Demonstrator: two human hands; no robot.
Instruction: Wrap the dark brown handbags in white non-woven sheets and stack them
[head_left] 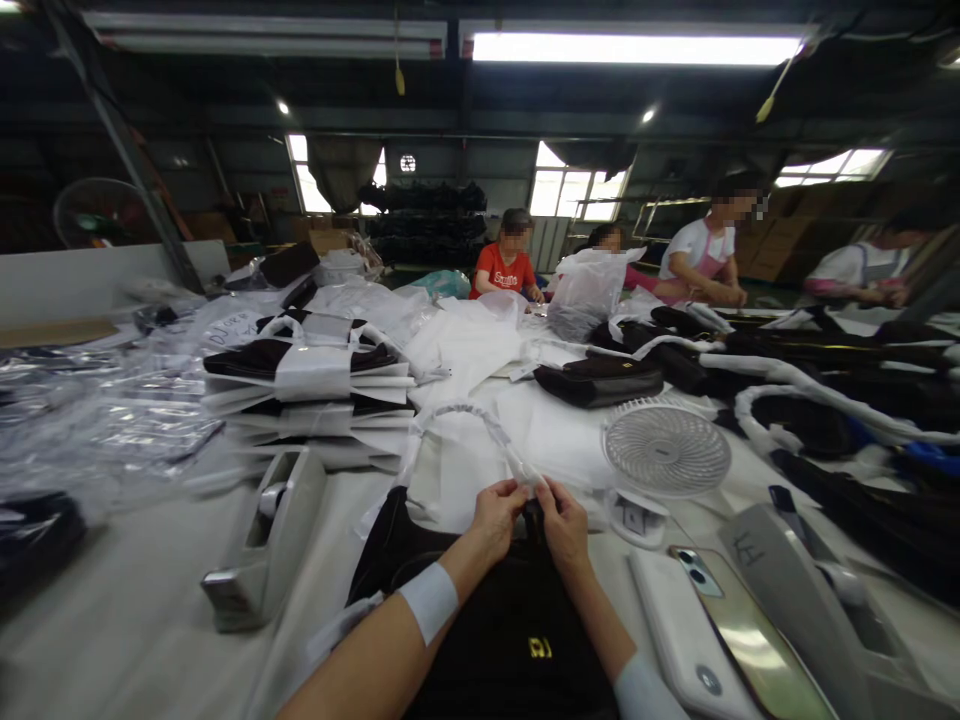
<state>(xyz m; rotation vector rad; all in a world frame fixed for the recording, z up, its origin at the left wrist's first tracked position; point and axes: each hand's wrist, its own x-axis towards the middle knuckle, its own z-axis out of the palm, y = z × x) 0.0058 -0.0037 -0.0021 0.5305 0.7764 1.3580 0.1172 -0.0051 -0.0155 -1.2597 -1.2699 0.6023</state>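
A black handbag [517,610] with a small gold emblem lies in front of me at the table's near edge. Its handle [465,412] arches away from me, wrapped in white material. At the handle's right base, my left hand [498,510] pinches the wrapping between thumb and fingers. Close beside it, my right hand [561,515] grips the same spot, fingertips almost touching the left ones. Strips of pale material circle both forearms. What exactly lies between the fingertips is too small to make out beyond the wrapped handle.
Left stands a tape dispenser [266,540], behind it a stack of wrapped bags [311,385]. To the right are a small white fan [666,450], a phone [750,630], a white power bank [686,635] and another dispenser [810,610]. Co-workers [506,265] are across the table.
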